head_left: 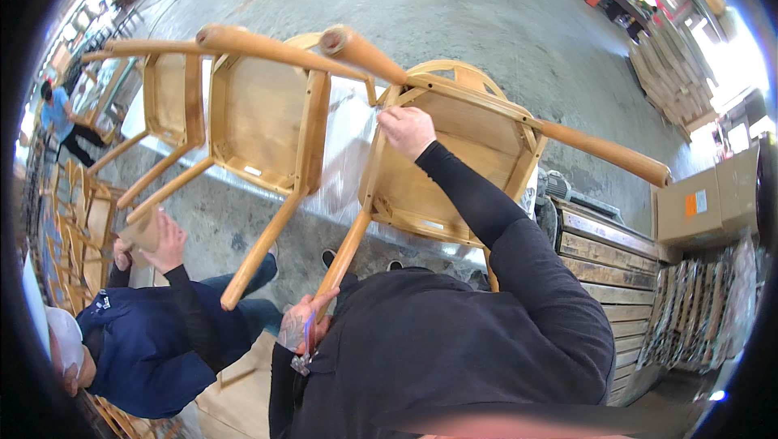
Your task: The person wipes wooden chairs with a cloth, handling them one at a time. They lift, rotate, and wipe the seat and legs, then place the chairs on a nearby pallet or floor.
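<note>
Bent fingers of the person's right hand (405, 131) meet the left upper corner of the nearest chair (466, 127) in the head view; whether they pinch anything, I cannot tell. Low down, the left hand (300, 324) touches the free end of one leg (348, 248) of that chair, a thin purplish strip (310, 330) against it; how firmly it grips is unclear. The chair lies upturned in front of the person, seat underside showing, on a pale shiny covering (344, 143). To its left are a second chair (255, 119) and a third chair (166, 94), also legs-out. At lower left, a co-worker in dark blue (146, 350) holds a tan piece (142, 232). On the right are wooden slats (604, 277) and a cardboard box (689, 204).
</note>
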Tool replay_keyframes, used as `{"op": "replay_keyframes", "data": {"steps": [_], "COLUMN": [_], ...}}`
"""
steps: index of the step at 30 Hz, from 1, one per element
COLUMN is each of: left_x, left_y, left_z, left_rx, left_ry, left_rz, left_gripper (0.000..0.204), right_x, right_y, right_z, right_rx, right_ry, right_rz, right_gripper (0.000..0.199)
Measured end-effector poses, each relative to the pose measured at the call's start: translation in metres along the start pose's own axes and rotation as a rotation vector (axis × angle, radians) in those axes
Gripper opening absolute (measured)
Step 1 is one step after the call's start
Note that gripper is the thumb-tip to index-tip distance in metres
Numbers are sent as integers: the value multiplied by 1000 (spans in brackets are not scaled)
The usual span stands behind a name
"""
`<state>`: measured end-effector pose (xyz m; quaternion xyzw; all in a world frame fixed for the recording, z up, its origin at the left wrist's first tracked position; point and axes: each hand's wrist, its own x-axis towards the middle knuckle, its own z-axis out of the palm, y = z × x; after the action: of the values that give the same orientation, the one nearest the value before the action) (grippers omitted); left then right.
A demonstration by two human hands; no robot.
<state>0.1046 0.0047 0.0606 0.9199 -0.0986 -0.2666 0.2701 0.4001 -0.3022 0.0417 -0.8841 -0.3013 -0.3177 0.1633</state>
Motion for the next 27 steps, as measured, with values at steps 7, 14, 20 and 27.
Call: {"op": "replay_keyframes", "data": {"steps": [7,14,20,27], "left_x": [2,2,1,-2], "left_y": [-12,-14,-10,-9], "left_z": [11,11,11,7], "left_rx": [-34,-41,-43,-46], "left_ry": [7,27,24,43], "left_rz": [2,41,37,95], "left_gripper": [63,65,66,65], "right_x": [-1,3,6,3], "right_y": [0,2,30,50], "right_z": [1,-32,-62,-55], "right_rx": [-33,113,362,441], "right_ry": [9,255,521,468], "right_rz": [39,134,486,521], "right_gripper": [6,13,16,12]}}
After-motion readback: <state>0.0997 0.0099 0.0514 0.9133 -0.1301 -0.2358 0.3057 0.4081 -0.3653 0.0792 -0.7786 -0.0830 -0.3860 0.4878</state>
